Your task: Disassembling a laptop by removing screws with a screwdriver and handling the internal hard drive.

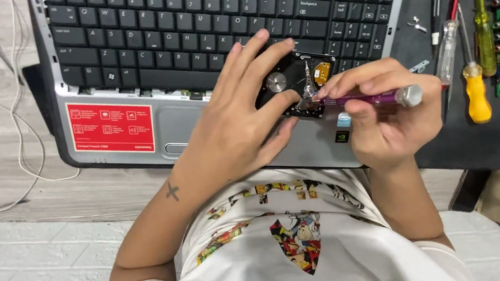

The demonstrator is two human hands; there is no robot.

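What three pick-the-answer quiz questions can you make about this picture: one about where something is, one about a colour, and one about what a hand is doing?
1. Where does the opened hard drive lie?
A. on the laptop
B. on the floor
C. in a box

2. What colour is the sticker on the laptop?
A. green
B. red
C. blue

3. What is the right hand doing?
A. resting flat
B. pointing away
C. gripping a purple screwdriver

Answers: A, the drive sits on the laptop, steadied by the left hand; B, it is bright red; C, its fingers wrap the purple shaft, tip at the drive.

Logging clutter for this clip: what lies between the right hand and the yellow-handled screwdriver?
In the head view, a clear-handled screwdriver lies on the black mat between the right hand and the yellow-handled screwdriver.
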